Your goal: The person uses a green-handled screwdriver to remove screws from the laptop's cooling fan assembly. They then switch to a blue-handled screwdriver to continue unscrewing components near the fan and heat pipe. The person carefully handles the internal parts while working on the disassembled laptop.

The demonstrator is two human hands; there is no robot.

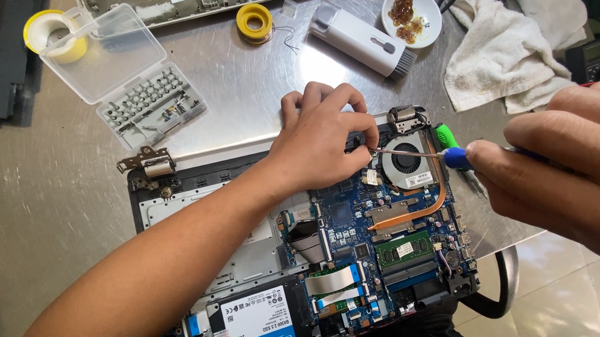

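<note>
**Opened laptop: screwdriver tip at the fan corner**

The opened laptop point(303, 255) lies base-up at the near edge of the metal worktop point(244, 91), its blue circuit board exposed. The cooling fan point(404, 161) sits at the far right corner of the chassis, with a copper heat pipe point(421, 211) curving away from it over the board.

The right hand point(552, 160) is closed around the blue handle of a small screwdriver point(446, 157); the thin shaft runs nearly level to the left, and the tip meets the fan's left edge. The left hand point(322, 138) rests on the chassis just beside that spot, fingers pinched narrow at the tip, apparently steadying it or a small part there; what lies between the fingertips is too small to tell. The forearm crosses the laptop diagonally, which keeps the wrist braced on the casing.

Nearer the viewer, a green memory module point(402, 248) and a black drive with a white label point(259, 319) remain seated. A loose metal hinge point(147, 160) sits at the chassis's far left corner.

Further out, a clear bit case point(151, 104) stands with its lid open, within left reach. A yellow solder reel point(253, 20), a white brush tool point(365, 40), a small white dish point(411, 15) with brownish residue and a crumpled white cloth point(509, 55) line the far side.
</note>
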